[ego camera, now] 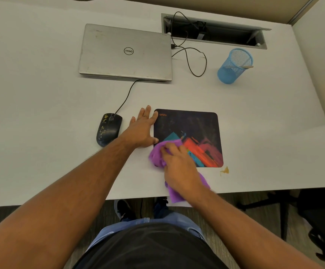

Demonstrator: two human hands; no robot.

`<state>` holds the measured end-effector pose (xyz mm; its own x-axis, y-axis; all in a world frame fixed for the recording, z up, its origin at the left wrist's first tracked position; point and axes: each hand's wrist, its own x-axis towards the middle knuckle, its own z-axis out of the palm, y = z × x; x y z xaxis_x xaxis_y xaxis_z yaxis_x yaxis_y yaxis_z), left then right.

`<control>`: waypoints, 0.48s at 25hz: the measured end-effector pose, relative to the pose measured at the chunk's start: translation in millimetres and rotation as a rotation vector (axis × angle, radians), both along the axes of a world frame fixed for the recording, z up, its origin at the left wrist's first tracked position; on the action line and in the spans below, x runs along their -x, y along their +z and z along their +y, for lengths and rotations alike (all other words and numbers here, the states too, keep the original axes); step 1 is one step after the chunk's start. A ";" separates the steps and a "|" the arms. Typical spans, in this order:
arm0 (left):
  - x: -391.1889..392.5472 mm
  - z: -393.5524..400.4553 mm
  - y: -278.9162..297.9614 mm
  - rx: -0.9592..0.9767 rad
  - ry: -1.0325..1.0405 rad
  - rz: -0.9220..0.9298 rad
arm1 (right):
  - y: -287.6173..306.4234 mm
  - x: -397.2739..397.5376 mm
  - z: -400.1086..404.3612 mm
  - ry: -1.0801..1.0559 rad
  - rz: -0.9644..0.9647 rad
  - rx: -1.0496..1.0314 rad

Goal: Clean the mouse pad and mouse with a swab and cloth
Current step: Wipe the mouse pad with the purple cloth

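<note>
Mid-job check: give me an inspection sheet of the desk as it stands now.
Surface: white desk, yellow-brown smear by the pad's near right corner.
Job's things: mouse pad flat; purple cloth on it; mouse beside it, yellow marks.
Clutter: closed laptop, blue mesh cup.
Hands: left hand flat at pad's edge; right hand pressing cloth.
Cables: mouse cable, black cable.
Surroundings: open cable tray.

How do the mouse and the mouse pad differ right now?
The mouse lies untouched on the desk, left of the left hand; the mouse pad is held by that hand and wiped with the purple cloth in the right hand. The mouse shows yellowish smears; the pad is flat and colourful. Both are mainly dark.
</note>
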<state>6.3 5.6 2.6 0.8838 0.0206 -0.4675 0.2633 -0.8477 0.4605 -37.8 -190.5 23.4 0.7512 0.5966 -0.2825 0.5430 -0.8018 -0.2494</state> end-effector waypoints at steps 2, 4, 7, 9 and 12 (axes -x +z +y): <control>0.3 0.2 0.7 -0.014 -0.004 -0.005 | 0.4 29.8 -5.2 0.068 0.046 -0.016; 0.2 1.2 0.4 -0.016 0.002 -0.007 | 1.1 36.0 -22.8 0.065 0.055 -0.015; -0.7 0.4 0.2 0.004 0.000 0.006 | 0.7 14.2 -53.2 -0.090 -0.005 0.012; -0.8 0.8 0.2 0.001 0.004 0.007 | 1.5 8.7 -58.2 -0.208 -0.027 0.004; -0.3 0.1 -0.4 0.000 -0.001 -0.001 | 4.3 29.2 -27.9 -0.153 0.007 -0.032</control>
